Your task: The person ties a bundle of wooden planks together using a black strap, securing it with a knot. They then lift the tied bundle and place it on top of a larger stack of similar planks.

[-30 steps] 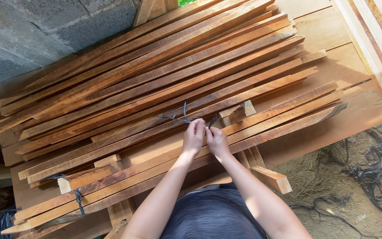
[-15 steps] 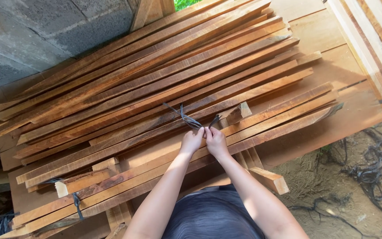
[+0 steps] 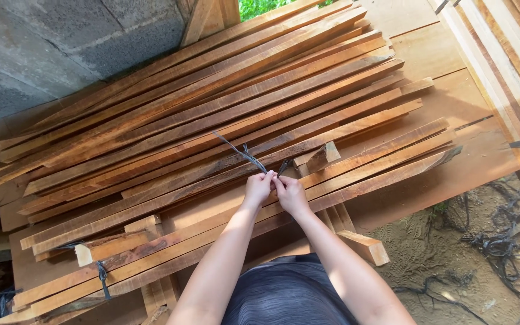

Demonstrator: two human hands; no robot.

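Observation:
A pile of long thin wooden slats (image 3: 200, 102) lies slanted across a plywood-topped bench (image 3: 452, 162). My left hand (image 3: 257, 188) and my right hand (image 3: 290, 192) meet over the nearer slats, fingers pinched on a thin dark strap (image 3: 242, 151). One loose end of the strap runs up and left from my left hand. A shorter end pokes up by my right hand. A small wooden block (image 3: 322, 156) sits on the slats just right of my hands.
A second dark strap (image 3: 102, 278) binds slats at the lower left. A short wooden offcut (image 3: 365, 247) juts out below the bench. More planks (image 3: 513, 66) stack at the right. Loose dark straps (image 3: 507, 253) litter the sandy ground. A grey block wall (image 3: 43, 54) stands at the left.
Both hands have shifted slightly toward me and drawn the strap with them. Its long loose end now trails further up and left across the slats.

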